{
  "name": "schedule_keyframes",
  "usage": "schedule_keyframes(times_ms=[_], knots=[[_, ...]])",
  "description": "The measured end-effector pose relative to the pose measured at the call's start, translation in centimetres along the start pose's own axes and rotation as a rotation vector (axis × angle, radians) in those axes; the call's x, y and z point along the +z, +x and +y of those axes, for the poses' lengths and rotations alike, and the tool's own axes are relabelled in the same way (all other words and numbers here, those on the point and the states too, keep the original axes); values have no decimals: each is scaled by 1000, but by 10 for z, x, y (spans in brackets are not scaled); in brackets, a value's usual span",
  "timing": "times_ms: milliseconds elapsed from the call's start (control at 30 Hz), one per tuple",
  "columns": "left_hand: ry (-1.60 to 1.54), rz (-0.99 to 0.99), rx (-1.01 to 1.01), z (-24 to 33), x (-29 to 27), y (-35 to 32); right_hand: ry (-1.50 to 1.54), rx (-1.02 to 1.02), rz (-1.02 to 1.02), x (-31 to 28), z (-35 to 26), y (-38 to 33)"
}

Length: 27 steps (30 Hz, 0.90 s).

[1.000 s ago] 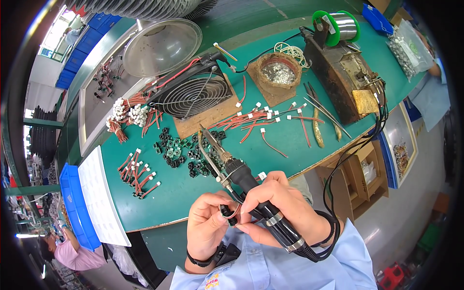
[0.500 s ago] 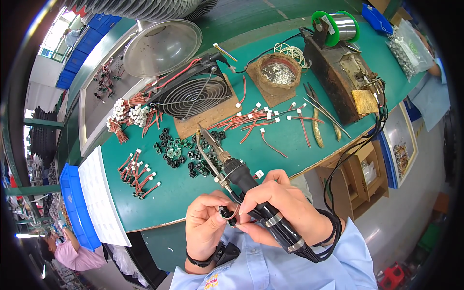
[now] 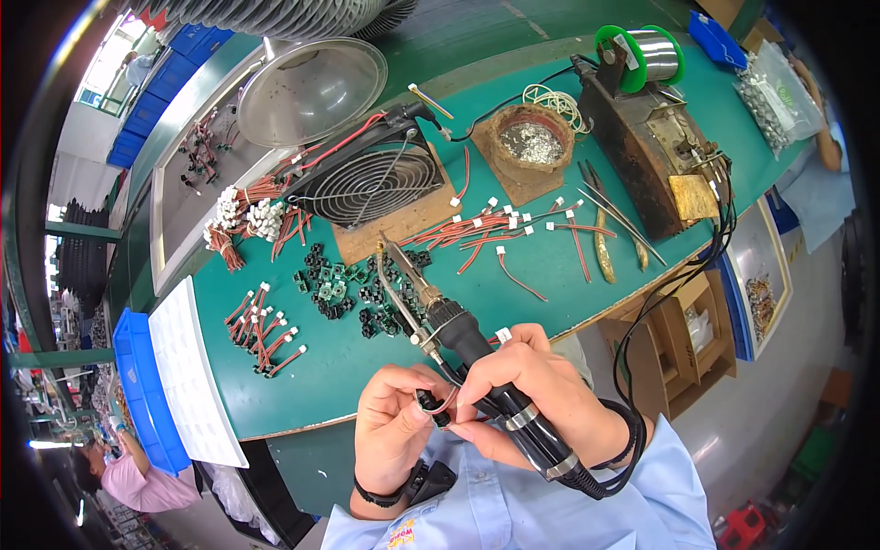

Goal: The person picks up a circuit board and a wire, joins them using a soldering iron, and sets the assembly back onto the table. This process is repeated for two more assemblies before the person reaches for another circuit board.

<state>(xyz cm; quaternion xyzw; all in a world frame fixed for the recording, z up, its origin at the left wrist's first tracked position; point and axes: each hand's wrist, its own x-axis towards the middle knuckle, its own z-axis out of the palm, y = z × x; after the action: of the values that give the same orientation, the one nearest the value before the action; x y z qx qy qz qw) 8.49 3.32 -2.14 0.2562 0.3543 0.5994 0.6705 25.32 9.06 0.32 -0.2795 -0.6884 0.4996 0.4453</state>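
My left hand [image 3: 390,429] pinches a small black part [image 3: 429,401] with thin wires on it, in front of my chest. Wrapped in my right hand [image 3: 550,399] is a soldering iron [image 3: 456,328] with a thin metal feed tube alongside; its tip points away over the bench. The right thumb and fingertips also meet the red and black wires [image 3: 446,403] at the black part. A white connector [image 3: 502,336] shows just beyond the right fingers. Below the iron's tip lies a pile of small black and green parts [image 3: 335,293].
Red wire leads with white connectors [image 3: 486,225] lie across the green bench [image 3: 513,325]. Around them are a fan [image 3: 371,188], a solder pot [image 3: 524,147], pliers [image 3: 602,238] and a solder feeder [image 3: 642,151] with cables. A white tray [image 3: 197,376] and blue bin [image 3: 151,390] stand left.
The hands keep the same grip on the soldering iron and the black part. The white connector beyond my right fingers has shifted slightly right; the view has moved a little.
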Motion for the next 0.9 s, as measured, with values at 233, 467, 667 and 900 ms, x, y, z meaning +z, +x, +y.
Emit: schedule_keyframes(times_ms=[233, 467, 667, 900], knots=[[-33, -3, 16, 0, 0, 2, -7, -8, -2, -1, -1, 1], [129, -5, 35, 5, -1, 2, -25, -28, -59, -5, 2, 3], [179, -15, -12, 19, 2, -3, -65, 2, -13, 1, -1, 2], [221, -58, 46, 35, -3, -12, -226, 9, 66, 19, -4, 3]])
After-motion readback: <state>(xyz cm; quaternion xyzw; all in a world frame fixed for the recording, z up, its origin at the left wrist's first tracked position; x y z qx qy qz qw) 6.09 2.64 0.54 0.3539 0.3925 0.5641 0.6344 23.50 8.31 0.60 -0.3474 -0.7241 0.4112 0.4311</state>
